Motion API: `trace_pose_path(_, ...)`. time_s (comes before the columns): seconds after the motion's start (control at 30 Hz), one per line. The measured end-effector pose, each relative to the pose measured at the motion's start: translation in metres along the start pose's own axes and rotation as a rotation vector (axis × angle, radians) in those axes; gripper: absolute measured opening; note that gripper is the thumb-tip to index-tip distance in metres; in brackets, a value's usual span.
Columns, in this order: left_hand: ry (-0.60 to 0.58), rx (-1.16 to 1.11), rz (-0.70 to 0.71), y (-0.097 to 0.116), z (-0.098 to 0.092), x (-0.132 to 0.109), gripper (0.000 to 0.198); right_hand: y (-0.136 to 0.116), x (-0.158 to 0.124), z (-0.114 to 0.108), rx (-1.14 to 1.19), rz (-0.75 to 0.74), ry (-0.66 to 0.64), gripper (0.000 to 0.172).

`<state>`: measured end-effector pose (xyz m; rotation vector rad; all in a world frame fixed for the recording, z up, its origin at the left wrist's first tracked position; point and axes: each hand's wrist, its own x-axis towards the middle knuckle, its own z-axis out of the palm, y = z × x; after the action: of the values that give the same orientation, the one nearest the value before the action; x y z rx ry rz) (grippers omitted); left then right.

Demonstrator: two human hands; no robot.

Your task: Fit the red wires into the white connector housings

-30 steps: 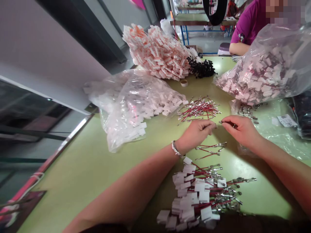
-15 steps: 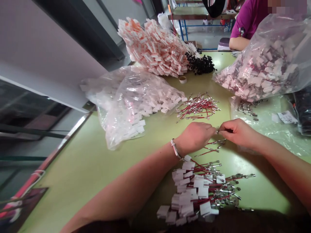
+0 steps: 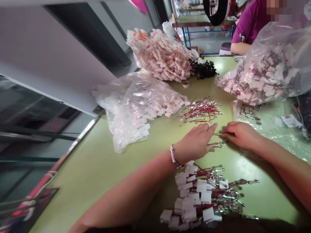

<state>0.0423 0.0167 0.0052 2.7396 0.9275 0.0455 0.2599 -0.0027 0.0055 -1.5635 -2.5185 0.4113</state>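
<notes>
My right hand (image 3: pixel 243 134) pinches the metal end of a short wire (image 3: pixel 218 134) between thumb and fingertips. Facing it, my left hand (image 3: pixel 195 142) has its fingers apart, with the wire's other end close by its fingers. Below the fingertips, several loose red wires with metal terminals (image 3: pixel 218 144) lie on the table. Beyond the hands is a pile of similar red wires (image 3: pixel 201 110). Nearer to me, red wires with white tags (image 3: pixel 204 191) are heaped, their metal fuse-like ends pointing right.
At left lies a clear bag of white pieces (image 3: pixel 145 100); behind it stands an orange-white bundle (image 3: pixel 160 56) beside black-tipped wires (image 3: pixel 204 68) and a tape roll (image 3: pixel 186 84). A bulging bag (image 3: pixel 264 71) sits at right. Across the table (image 3: pixel 97 168) is a person in purple (image 3: pixel 247 27).
My left fingers have spread and drawn back from my right fingertips, so more of the pinched wire shows. The whole view has shifted slightly.
</notes>
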Motion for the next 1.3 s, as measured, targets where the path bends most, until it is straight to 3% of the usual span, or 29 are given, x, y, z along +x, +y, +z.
trace_pose_path(0.07, 0.008, 0.065, -0.058, 0.000, 0.000, 0.003, 0.040, -0.001, -0.001, 0.003, -0.021, -0.049, -0.012, 0.022)
trace_pose_path(0.13, 0.010, 0.125, -0.097, 0.000, -0.004, 0.005, 0.023, 0.001, -0.001, 0.006, -0.022, -0.077, -0.009, 0.022)
trace_pose_path(0.27, 0.020, 0.008, -0.127, -0.009, -0.019, 0.005, 0.026, 0.003, 0.000, 0.007, 0.038, -0.140, -0.010, 0.026)
trace_pose_path(0.33, 0.128, -0.054, -0.217, -0.019, -0.021, 0.006, 0.024, 0.004, 0.001, 0.003, 0.052, -0.116, 0.046, 0.027)
trace_pose_path(0.43, 0.273, -0.025, -0.325, -0.034, -0.013, 0.013, 0.019, 0.013, 0.001, -0.011, 0.055, -0.019, 0.190, 0.027)
trace_pose_path(0.57, 0.264, -0.069, -0.332, -0.047, 0.005, 0.023, 0.009, 0.035, -0.004, -0.039, 0.012, 0.129, 0.354, 0.026)
trace_pose_path(0.63, 0.260, -0.113, -0.336, -0.050, 0.009, 0.025, 0.010, 0.046, -0.008, -0.052, -0.045, 0.244, 0.343, 0.024)
trace_pose_path(0.8, 0.294, -0.124, -0.309, -0.048, 0.001, 0.024, 0.011, 0.061, -0.015, -0.071, -0.219, 0.466, 0.158, 0.025)
trace_pose_path(1.0, 0.361, -0.275, -0.429, -0.040, -0.010, 0.022, 0.010, 0.060, -0.007, -0.052, -0.265, 0.407, 0.066, 0.019)
trace_pose_path(1.17, 0.450, -0.566, -0.444, -0.038, -0.011, 0.021, 0.012, 0.055, -0.001, -0.024, -0.450, 0.404, 0.100, 0.024)
trace_pose_path(1.3, 0.344, -0.886, -0.435, -0.034, -0.012, 0.019, 0.019, 0.057, 0.001, -0.017, -0.510, 0.389, 0.144, 0.026)
